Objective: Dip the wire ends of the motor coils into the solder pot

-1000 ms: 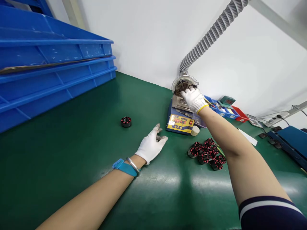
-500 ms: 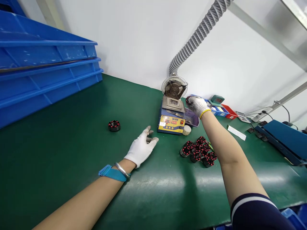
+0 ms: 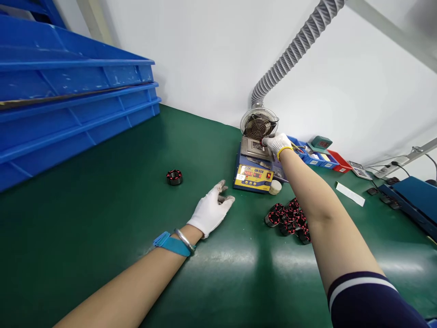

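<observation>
My right hand (image 3: 277, 143), in a white knitted glove with a yellow cuff, pinches a motor stator over the solder pot (image 3: 254, 175), at the right side of its metal top. Only a dark, reddish bit of that stator (image 3: 262, 142) shows past the fingers. My left hand (image 3: 212, 208), also gloved, rests low over the green bench, thumb and fingers apart, holding nothing. One black stator with red windings (image 3: 174, 177) lies alone to its left. Several more stators (image 3: 288, 219) stand in a cluster right of the left hand, partly hidden by my right forearm.
Behind the pot stands a round fume fan (image 3: 259, 126) on a grey hose (image 3: 295, 45). A small whitish round block (image 3: 275, 187) sits by the pot. Stacked blue crates (image 3: 78, 109) line the left; blue bins (image 3: 316, 159), a red bin (image 3: 339, 161) and a paper strip (image 3: 350, 194) are at right.
My right hand has moved left with the stator, from beside the pot to over its top. My left hand stays in place beside the pot. The view has shifted slightly.
</observation>
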{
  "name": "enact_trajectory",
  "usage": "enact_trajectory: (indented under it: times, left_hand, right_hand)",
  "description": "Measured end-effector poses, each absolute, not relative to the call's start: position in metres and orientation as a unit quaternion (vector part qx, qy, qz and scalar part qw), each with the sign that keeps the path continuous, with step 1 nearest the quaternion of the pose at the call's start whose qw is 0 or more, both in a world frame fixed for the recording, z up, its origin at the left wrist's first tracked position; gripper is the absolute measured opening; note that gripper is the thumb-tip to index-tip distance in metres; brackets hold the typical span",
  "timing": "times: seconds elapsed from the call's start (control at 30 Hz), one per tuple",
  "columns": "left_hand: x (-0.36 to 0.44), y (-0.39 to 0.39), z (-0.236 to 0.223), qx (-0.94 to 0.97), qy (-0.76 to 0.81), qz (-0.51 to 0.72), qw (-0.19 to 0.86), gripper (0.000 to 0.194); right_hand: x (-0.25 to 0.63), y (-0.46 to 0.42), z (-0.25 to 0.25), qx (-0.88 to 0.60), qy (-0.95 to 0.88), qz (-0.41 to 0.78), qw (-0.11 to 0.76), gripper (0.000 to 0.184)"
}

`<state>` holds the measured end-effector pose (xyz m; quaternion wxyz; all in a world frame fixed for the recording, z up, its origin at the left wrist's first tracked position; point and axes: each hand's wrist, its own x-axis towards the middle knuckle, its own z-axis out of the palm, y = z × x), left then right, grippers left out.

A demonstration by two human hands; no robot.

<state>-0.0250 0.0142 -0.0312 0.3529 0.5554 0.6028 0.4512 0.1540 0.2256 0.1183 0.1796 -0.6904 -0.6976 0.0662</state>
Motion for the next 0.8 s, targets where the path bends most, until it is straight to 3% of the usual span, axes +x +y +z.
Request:
enact_trajectory:
  times: [0.27, 0.8]
  left_hand:
    - [-0.025, 0.014, -0.029, 0.553, 0.602, 0.449, 0.361, 0.061]
    - [-0.026, 0.014, -0.032, 0.557, 0.598, 0.451, 0.358, 0.060]
  right_hand:
    - [0.140, 0.235, 0.116, -0.646, -0.747, -0.001, 0.159, 0.032]
    - [0.143, 0.231, 0.118, -0.645, -0.755, -0.039, 0.114, 0.039]
